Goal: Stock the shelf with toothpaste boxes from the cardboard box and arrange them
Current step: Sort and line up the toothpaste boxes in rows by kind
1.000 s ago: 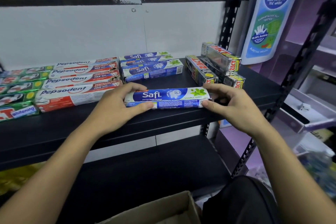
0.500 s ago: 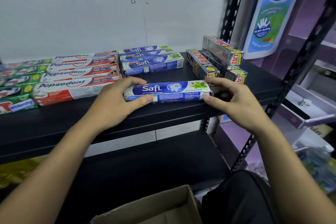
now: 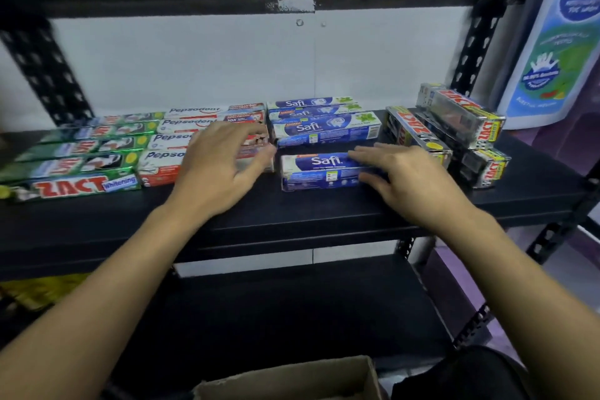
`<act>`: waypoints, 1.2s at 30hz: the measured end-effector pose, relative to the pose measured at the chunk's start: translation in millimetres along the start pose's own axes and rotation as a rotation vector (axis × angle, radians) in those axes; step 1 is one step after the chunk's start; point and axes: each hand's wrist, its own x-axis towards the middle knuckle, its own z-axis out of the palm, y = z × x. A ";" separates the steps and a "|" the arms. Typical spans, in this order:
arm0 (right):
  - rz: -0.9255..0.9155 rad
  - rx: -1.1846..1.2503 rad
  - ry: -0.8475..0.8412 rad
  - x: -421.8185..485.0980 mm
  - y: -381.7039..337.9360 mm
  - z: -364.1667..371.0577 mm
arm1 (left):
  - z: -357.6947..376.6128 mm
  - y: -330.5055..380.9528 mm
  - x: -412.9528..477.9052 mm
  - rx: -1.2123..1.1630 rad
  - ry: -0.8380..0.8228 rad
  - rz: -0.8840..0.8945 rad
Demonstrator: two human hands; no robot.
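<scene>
A blue Safi toothpaste box [image 3: 311, 169] lies lengthwise on the black shelf [image 3: 292, 214], just in front of a stack of Safi boxes [image 3: 324, 128]. My right hand [image 3: 409, 178] rests on its right end, fingers flat along the top and thumb against the front face. My left hand [image 3: 224, 166] is off that box, with its fingers spread over the right ends of the Pepsodent boxes [image 3: 181, 127]. The open cardboard box [image 3: 285, 380] shows at the bottom edge.
Green Zact boxes [image 3: 74, 185] fill the shelf's left end. Black Zact boxes [image 3: 418, 136] lie angled and stacked at the right, close to my right hand. A perforated upright [image 3: 477, 42] and a large blue bottle display [image 3: 558, 42] stand behind them. A lower shelf [image 3: 292, 302] sits below.
The Safi box has slid back toward the Safi stack. My left hand let go of its left end and moved left over the Pepsodent boxes. My right hand now lies on top of it.
</scene>
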 end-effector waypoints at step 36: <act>0.369 0.045 -0.028 50.9 3.3 34.7 | 22.8 5.2 32.4 0.185 -0.287 0.020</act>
